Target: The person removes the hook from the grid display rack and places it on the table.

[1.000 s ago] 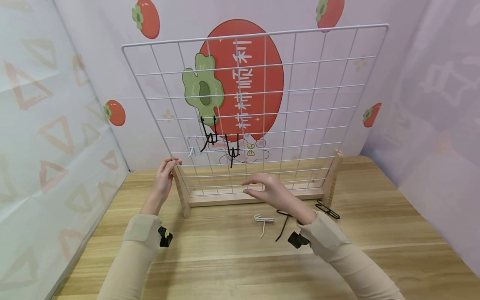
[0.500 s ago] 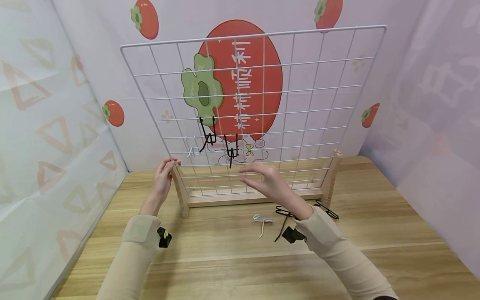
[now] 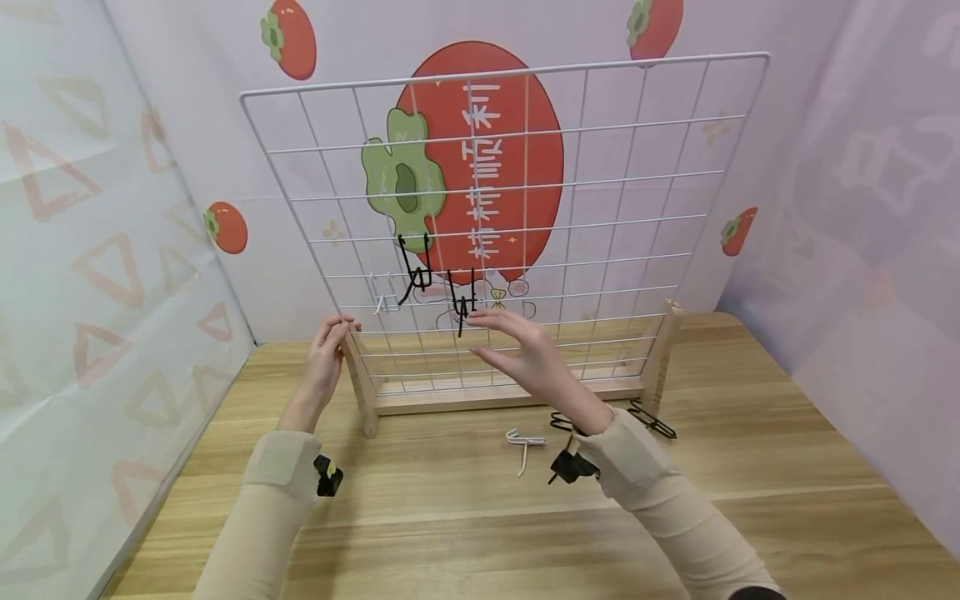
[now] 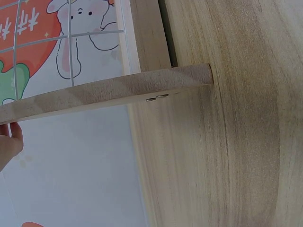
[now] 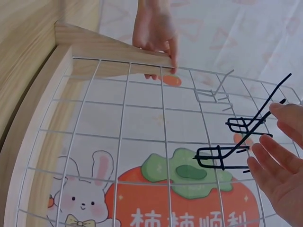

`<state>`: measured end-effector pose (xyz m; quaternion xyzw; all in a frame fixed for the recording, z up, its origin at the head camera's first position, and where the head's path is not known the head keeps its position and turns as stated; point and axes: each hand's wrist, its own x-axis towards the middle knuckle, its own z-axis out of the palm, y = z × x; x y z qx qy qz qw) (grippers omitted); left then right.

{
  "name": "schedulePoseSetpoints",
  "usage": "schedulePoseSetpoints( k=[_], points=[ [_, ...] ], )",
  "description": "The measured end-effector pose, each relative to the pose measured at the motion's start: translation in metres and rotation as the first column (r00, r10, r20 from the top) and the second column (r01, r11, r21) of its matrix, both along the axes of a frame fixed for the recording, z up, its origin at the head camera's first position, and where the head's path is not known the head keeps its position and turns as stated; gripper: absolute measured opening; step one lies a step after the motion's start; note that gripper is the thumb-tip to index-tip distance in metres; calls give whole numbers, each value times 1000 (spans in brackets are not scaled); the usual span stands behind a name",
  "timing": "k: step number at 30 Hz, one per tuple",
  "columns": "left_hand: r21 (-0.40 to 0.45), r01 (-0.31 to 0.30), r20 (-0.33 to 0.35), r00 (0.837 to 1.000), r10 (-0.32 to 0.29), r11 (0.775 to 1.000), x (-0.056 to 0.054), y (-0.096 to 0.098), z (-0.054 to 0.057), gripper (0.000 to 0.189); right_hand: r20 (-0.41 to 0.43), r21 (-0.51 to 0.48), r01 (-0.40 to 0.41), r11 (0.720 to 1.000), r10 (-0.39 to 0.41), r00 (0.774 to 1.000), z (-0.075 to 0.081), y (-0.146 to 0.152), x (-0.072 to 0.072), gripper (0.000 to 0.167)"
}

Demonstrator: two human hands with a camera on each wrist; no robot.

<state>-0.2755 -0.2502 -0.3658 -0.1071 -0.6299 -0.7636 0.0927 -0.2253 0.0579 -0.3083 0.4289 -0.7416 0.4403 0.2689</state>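
A white wire grid panel (image 3: 600, 129) stands upright in a wooden stand (image 3: 510, 402). My left hand (image 3: 324, 358) grips the top of the stand's left post (image 3: 362, 379); the right wrist view shows its fingers on both sides of the wood. A white hook (image 3: 386, 295), one black hook (image 3: 417, 279) and a lower, second black hook (image 5: 220, 158) hang on the grid's left half. My right hand (image 3: 531, 358) is beside the second black hook, thumb and fingers apart with nothing between them. In the right wrist view its fingertips (image 5: 258, 149) overlap the hook's ends.
On the wooden table (image 3: 450, 533) in front of the stand lie a white hook (image 3: 525, 440), a black hook (image 3: 559, 422) partly hidden by my right wrist, and another black hook (image 3: 652, 419) by the right post (image 3: 662, 358). A printed backdrop (image 3: 337, 33) rises behind the grid.
My right hand has moved left and slightly up, up to the second black hook on the grid. My left hand stays on the post.
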Motion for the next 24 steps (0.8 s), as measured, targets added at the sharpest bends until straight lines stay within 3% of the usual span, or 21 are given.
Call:
schedulePoseSetpoints(
  k=[24],
  points=[
    [30,-3,-15,1000,4,1000,1,1,1,12,-38,-84,-51,995,48,998,0,-18,-9,23]
  ],
)
